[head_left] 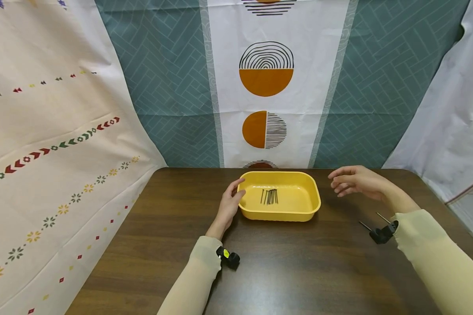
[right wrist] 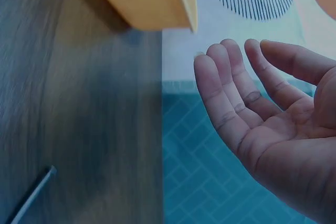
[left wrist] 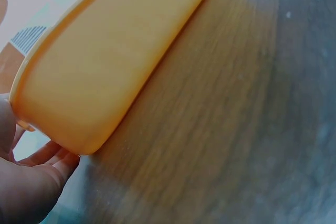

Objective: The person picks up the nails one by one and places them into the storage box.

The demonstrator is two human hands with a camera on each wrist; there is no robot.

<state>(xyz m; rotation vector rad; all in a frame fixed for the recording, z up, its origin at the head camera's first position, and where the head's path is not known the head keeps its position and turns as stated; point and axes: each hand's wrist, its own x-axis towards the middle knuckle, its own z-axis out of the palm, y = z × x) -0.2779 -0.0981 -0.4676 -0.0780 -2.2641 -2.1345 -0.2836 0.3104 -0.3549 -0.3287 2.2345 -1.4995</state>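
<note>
A yellow plastic tray (head_left: 277, 216) stands on the brown wooden table, with several thin dark nails (head_left: 271, 197) side by side on its floor. My left hand (head_left: 229, 201) is at the tray's left end. Its thumb and index finger overlap the rim in the head view, and other fingertips are right at the tray's lower outer corner in the left wrist view. To the right of the tray, my right hand (head_left: 358, 180) is raised with relaxed, parted fingers. Nothing lies in its palm in the right wrist view.
Below the right hand, two thin metal rods like nails (head_left: 365, 225) show beside the black wrist camera (head_left: 383, 232). Another black camera (head_left: 231, 260) is on the left wrist. A patterned cloth (head_left: 266, 105) hangs behind the table's back edge, with pale cloth (head_left: 63, 131) at the left.
</note>
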